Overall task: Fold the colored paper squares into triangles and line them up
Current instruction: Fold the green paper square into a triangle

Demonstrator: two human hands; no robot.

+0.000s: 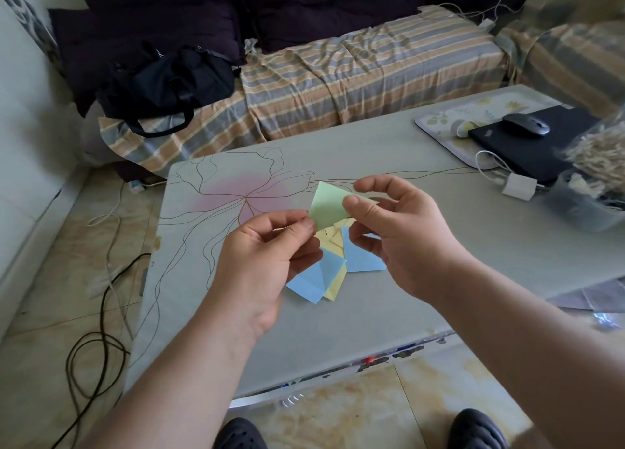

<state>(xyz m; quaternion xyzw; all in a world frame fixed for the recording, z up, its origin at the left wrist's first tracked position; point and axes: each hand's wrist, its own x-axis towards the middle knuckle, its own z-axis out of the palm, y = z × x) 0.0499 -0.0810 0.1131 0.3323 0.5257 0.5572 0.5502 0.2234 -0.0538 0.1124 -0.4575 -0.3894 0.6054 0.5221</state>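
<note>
Green paper: one piece, partly folded, held up above the table between both hands, over the other papers. Left hand: thumb and forefinger pinch the green paper's lower left corner; remaining fingers curled. Right hand: thumb and fingertips pinch the green paper's right edge. Blue paper: creased piece lying flat on the table below the left hand, its near corner pointing toward the person. Second blue paper: flat on the table just right of the first, partly under the right hand. Yellow papers: lying between and beneath the two blue pieces, overlapping them; their count cannot be told. Table: grey covering with a line-drawn flower and pink patch at the far left. Far right of the table: patterned mat, black laptop with a mouse on top, white charger. Beyond the table: striped sofa bearing a black bag. Floor, left: dark cables.
</note>
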